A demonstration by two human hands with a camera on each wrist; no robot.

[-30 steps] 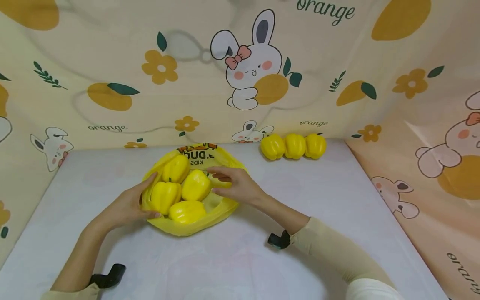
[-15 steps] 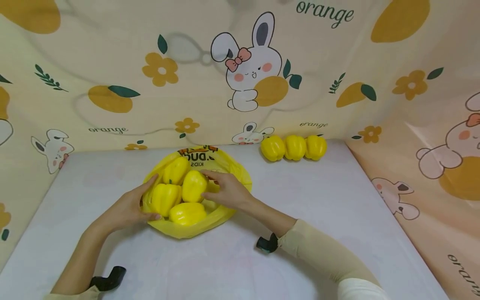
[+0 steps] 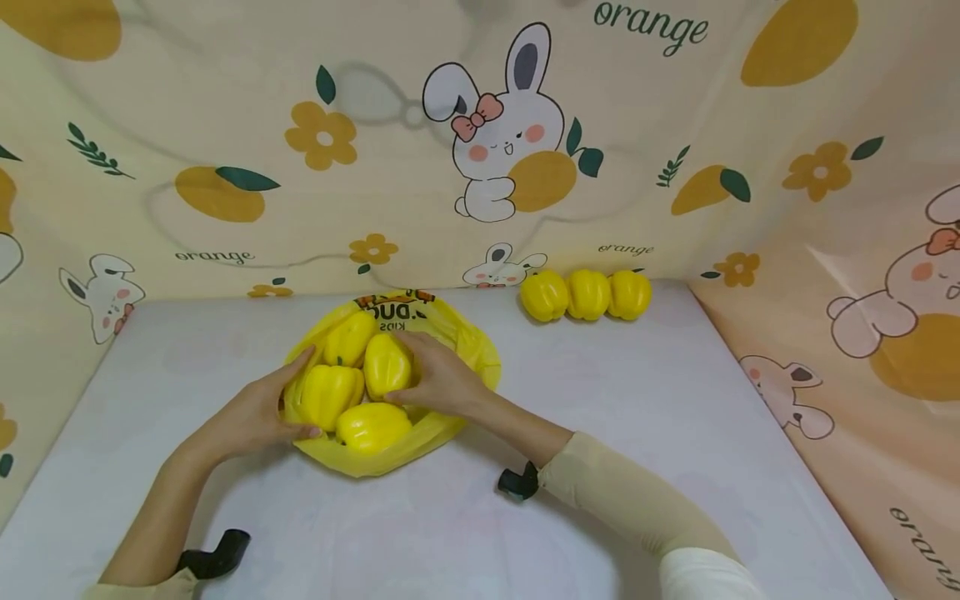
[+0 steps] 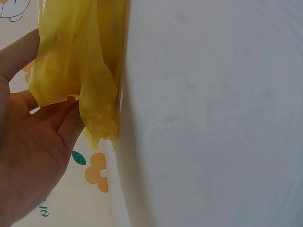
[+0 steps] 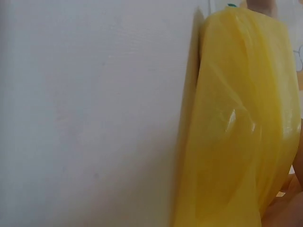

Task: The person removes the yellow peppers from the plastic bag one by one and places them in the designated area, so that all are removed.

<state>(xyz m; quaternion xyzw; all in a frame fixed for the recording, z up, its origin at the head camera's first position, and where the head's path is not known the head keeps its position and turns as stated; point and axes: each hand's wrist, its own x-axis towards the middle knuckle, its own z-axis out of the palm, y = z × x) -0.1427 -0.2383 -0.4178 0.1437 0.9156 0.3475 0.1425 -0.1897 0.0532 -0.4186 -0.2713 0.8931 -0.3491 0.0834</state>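
A yellow plastic bag lies spread open on the table, with several yellow bell peppers in it. My left hand holds the bag's left side, thumb and fingers over the rim. In the left wrist view the bag hangs in folds against that hand. My right hand reaches inside and grips one bell pepper, thumb at its near side, fingers behind it. Around it sit another pepper at the back, one at left and one in front. The bag mostly hides the right hand in its wrist view.
Three more yellow peppers stand in a row at the back right of the white table, close to the printed backdrop. A patterned side cloth borders the table on the right.
My right hand has moved left onto the nearest pepper and taken hold of it, shifting it slightly left against the others. The left hand has stayed at the bag's rim.
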